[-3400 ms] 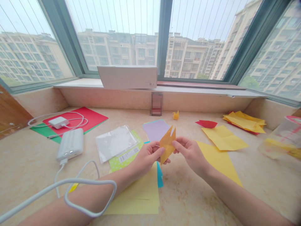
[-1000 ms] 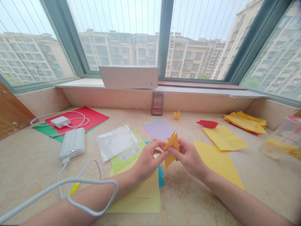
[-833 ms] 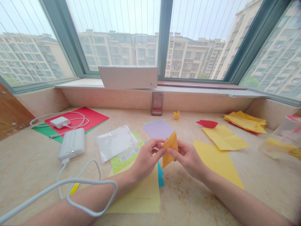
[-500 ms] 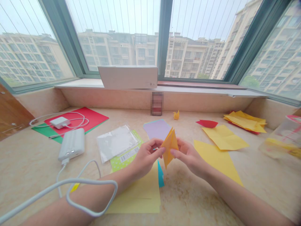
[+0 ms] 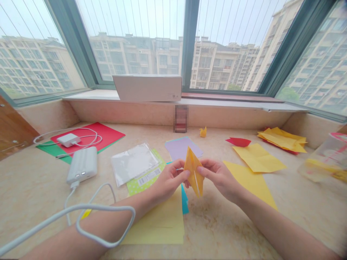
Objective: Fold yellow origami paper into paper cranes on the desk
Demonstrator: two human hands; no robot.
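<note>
A folded yellow origami paper, a narrow diamond with a slit in its lower half, is held upright above the counter. My left hand pinches its left edge between thumb and fingers. On the opposite edge, my right hand is closed with its thumb on the front face. Behind the paper lies a lilac sheet. Pale yellow sheets rest beneath my left forearm, with a teal paper piece sticking out beside them.
A small yellow origami bird stands near the back wall. To the right lie a red paper piece, creased yellow paper and a clear plastic bag. A power bank sits left; its white cable loops before my left forearm.
The folded paper has been turned in my fingers: its tip now leans left and its lower end shows two points with a gap between. Both hands still grip it.
</note>
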